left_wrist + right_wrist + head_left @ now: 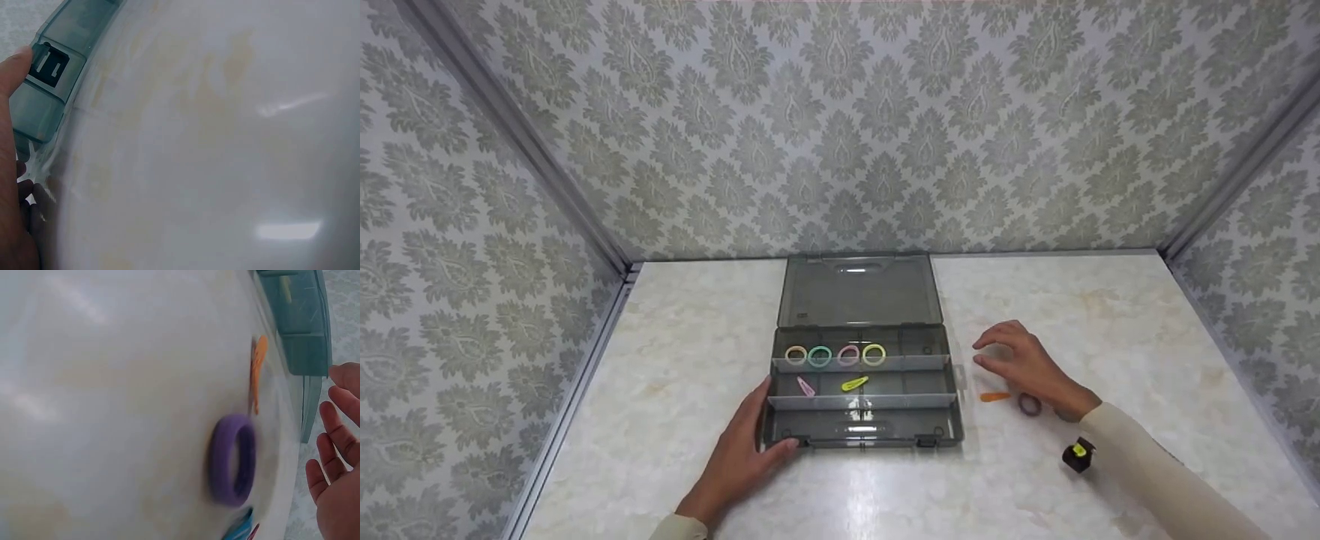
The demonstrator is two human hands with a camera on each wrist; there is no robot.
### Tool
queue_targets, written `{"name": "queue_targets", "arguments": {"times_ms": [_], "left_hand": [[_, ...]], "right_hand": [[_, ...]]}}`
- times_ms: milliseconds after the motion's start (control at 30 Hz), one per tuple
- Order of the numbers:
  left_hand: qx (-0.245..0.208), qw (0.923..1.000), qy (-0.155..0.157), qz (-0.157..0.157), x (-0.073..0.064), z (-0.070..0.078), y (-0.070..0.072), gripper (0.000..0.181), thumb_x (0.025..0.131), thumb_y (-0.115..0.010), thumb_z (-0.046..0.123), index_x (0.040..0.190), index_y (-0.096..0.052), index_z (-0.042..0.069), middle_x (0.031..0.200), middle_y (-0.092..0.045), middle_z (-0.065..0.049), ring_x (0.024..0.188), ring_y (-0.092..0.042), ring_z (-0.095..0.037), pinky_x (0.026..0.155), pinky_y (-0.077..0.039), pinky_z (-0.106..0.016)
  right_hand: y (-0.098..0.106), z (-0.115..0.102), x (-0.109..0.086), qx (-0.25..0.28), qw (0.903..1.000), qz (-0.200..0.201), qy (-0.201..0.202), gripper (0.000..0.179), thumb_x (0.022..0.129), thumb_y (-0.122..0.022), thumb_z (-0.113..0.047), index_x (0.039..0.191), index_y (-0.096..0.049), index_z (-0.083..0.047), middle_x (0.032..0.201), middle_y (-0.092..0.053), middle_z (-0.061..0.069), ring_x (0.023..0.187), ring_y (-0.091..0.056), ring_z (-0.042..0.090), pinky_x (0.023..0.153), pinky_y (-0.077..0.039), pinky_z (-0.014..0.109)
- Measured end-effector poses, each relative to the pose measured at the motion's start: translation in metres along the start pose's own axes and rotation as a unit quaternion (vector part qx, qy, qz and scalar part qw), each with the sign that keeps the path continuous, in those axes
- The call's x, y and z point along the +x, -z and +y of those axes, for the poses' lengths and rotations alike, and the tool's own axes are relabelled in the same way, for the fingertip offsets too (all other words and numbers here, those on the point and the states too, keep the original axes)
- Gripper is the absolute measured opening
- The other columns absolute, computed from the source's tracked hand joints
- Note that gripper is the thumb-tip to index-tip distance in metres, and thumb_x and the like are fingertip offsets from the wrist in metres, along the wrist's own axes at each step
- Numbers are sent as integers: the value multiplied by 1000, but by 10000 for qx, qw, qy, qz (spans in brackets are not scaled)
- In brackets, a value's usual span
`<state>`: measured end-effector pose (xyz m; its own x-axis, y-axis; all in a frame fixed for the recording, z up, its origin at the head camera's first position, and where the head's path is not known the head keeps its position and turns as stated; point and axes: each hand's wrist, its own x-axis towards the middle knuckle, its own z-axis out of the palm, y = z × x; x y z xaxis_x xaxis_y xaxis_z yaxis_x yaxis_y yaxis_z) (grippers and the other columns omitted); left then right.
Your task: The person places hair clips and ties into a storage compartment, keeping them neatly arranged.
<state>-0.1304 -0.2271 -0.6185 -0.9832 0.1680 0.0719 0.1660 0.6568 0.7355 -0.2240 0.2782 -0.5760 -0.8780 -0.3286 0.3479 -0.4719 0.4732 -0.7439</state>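
A grey see-through organizer box (864, 442) lies with its lid (859, 291) folded back. Several hair ties, among them a green one (810, 360), a pink one (840, 358) and a yellow one (865, 358), lie in the back row. A pink hair clip (806, 386) and a yellow hair clip (855, 384) occupy the middle row. My left hand (739, 446) holds the box's front left corner, thumb on the front edge. Right of the box my right hand (1027, 367) hovers, fingers loosely bent around nothing. Near it lie an orange hair clip (259, 365) and a purple hair tie (220, 464).
By the right sleeve is a small black block (1078, 456) with a yellow-green patch. A blue striped item (241, 527) shows partly at the right wrist view's lower edge. Patterned walls (847, 150) enclose the marbled table (690, 330) at the back and both sides.
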Motion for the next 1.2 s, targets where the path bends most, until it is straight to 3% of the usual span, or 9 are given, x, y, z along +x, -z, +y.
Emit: {"name": "queue_targets", "arguments": {"times_ms": [167, 300, 733, 1200], "left_hand": [[47, 10000, -54, 41, 1, 1, -1, 114, 91, -84, 63, 178, -22, 24, 178, -34, -9, 163, -35, -34, 133, -30, -57], [70, 9999, -73, 53, 0, 1, -1, 113, 92, -83, 64, 178, -22, 22, 178, -34, -11, 163, -35, -35, 133, -30, -58], [-36, 10000, 76, -5, 0, 1, 0, 115, 89, -83, 69, 178, -21, 30, 179, -33, -4, 165, -32, -30, 135, -26, -55], [-100, 9999, -22, 39, -1, 0, 0, 114, 89, -83, 69, 178, -23, 31, 179, -33, -4, 164, -33, -30, 134, -28, -56]], "right_hand": [[6, 7, -14, 82, 9999, -53, 101, 12, 95, -85, -1, 106, -82, -5, 112, -76, 9, 114, -58, 32, 98, -47, 37], [9, 9, -23, 88, 9999, -132, -61, 11, 96, -85, -4, 106, -82, -8, 115, -74, 7, 114, -57, 27, 98, -45, 28], [20, 13, -50, -745, 9956, -465, 336, 18, 92, -90, -6, 109, -83, -8, 118, -72, 3, 115, -53, 18, 96, -45, 28], [32, 15, -74, -1035, 9941, -264, 179, 23, 86, -94, -5, 105, -84, -13, 120, -69, 6, 119, -50, 24, 100, -39, 18]]}}
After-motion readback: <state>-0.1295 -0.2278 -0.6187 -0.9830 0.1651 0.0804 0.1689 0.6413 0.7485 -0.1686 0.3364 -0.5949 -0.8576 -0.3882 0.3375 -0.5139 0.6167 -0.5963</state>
